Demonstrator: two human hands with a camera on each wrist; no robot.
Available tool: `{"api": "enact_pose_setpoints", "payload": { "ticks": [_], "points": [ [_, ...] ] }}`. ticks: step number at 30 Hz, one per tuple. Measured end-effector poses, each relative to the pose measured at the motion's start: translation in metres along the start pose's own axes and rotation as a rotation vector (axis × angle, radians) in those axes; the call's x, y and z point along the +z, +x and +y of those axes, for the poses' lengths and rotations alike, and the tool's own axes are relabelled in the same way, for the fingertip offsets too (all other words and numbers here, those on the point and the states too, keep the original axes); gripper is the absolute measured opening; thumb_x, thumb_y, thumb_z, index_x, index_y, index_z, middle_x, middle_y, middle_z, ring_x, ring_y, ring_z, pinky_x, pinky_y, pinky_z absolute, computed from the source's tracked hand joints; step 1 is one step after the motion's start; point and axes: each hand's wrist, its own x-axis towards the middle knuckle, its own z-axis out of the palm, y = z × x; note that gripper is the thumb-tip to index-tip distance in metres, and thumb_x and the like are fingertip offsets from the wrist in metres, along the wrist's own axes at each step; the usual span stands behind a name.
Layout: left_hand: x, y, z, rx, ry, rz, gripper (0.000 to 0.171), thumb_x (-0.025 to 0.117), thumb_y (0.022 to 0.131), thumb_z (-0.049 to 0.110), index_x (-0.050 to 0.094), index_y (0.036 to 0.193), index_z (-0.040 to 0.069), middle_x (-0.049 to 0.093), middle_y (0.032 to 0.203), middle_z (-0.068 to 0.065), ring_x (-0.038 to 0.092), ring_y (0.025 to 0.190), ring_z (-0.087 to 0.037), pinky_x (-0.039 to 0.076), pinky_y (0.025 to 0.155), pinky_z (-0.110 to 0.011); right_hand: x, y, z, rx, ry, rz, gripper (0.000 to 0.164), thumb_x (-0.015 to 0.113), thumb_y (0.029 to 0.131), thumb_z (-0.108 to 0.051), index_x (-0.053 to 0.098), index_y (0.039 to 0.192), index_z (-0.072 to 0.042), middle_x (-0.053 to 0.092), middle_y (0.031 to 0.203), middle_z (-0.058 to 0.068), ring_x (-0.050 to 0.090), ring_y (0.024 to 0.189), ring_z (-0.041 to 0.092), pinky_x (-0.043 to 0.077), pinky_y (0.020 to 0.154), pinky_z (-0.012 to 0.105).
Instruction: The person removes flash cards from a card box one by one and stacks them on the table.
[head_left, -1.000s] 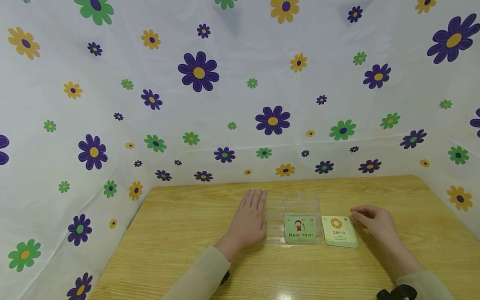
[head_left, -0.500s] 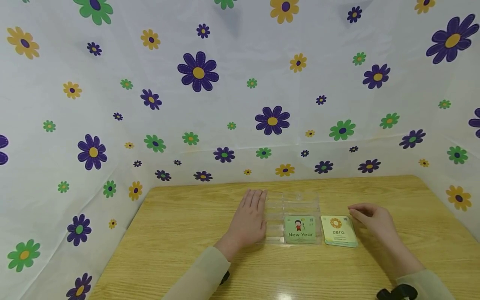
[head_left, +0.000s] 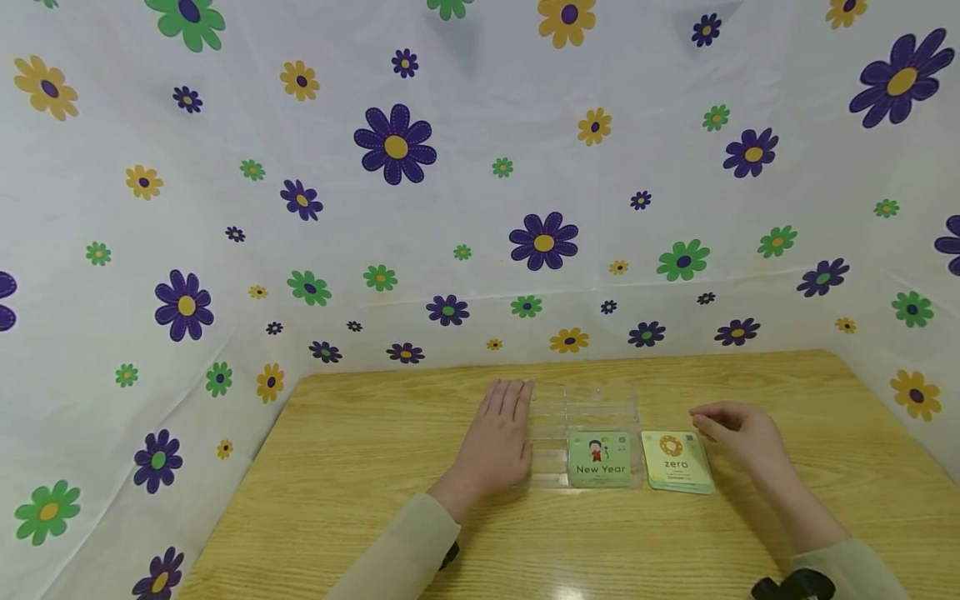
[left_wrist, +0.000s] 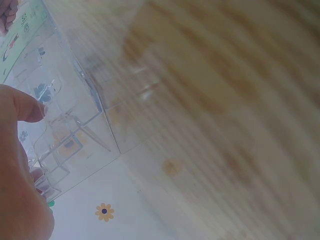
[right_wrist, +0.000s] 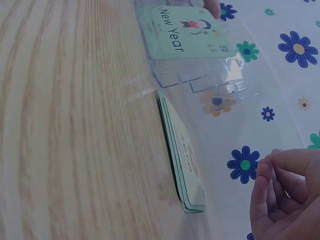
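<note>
A clear plastic tiered rack (head_left: 549, 457) stands on the table, its steps rising toward the back. One green card reading "New Year" (head_left: 600, 460) leans in its front tier at the right. My left hand (head_left: 498, 437) rests along the rack's left side with straight fingers; in the left wrist view its thumb (left_wrist: 31, 109) lies against the plastic. Right of the rack lies a short stack of cards, the top one reading "zero" (head_left: 677, 463). Beside the stack's upper right corner is my right hand (head_left: 746, 433), thumb and index fingertips together, nothing between them.
Everything sits on a wood-grain table (head_left: 360, 467). A white cloth with printed flowers (head_left: 480, 208) hangs behind it and on both sides. Dark straps (head_left: 795, 585) circle the wrists.
My right hand has drifted slightly left, closer over the corner of the "zero" stack. The left hand, rack and cards stay in place.
</note>
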Motion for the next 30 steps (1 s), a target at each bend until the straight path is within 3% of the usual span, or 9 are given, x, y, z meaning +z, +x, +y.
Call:
{"api": "enact_pose_setpoints", "payload": {
  "ticks": [10,20,30],
  "points": [
    [0.002,0.0,-0.001,0.004,0.006,0.01,0.079,0.058,0.103,0.032,0.023,0.166,-0.001,0.038,0.164,-0.017,0.037,0.154,-0.033,0.022,0.136,-0.048,0.003,-0.003,-0.006,-0.019,0.003,-0.014,0.036,0.065,0.107,-0.019,0.069,0.129,0.009,0.075,0.12,0.02,0.059,0.085,-0.014,0.059,0.079,0.016],
    [0.003,0.0,-0.002,0.011,0.006,0.012,0.08,0.057,0.103,0.032,0.021,0.166,-0.001,0.038,0.165,-0.017,0.036,0.155,-0.034,0.021,0.136,-0.048,0.007,-0.006,-0.012,-0.043,0.045,-0.04,0.035,0.066,0.106,-0.018,0.069,0.128,0.009,0.077,0.115,0.012,0.064,0.086,-0.008,0.06,0.08,0.019],
    [0.004,0.0,-0.002,0.012,0.008,0.015,0.079,0.057,0.102,0.032,0.022,0.166,0.0,0.038,0.164,-0.016,0.036,0.154,-0.033,0.022,0.136,-0.048,0.014,-0.01,-0.02,-0.076,0.042,-0.059,0.033,0.067,0.105,-0.017,0.07,0.127,0.009,0.077,0.115,0.016,0.065,0.087,-0.005,0.06,0.08,0.022]
  ]
}}
